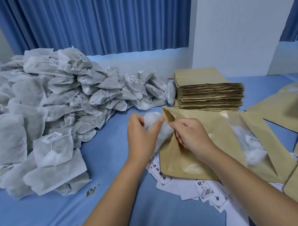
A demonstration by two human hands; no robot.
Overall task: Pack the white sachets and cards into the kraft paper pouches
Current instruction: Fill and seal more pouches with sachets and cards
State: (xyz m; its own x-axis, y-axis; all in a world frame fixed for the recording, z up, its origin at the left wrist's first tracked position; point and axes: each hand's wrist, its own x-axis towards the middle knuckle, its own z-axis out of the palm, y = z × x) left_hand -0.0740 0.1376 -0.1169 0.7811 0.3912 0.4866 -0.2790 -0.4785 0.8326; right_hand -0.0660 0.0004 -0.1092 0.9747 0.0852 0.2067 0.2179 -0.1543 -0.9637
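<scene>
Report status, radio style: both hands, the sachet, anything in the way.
Left hand grips sachet at pouch mouth. Right hand pinches pouch edge, holding it open. Sachet not fully in. Cards lie under pouch, not blocking.

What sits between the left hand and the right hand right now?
In the head view, a white sachet, gripped by the left hand, and the open mouth of the kraft pouch that the right hand pinches.
</scene>
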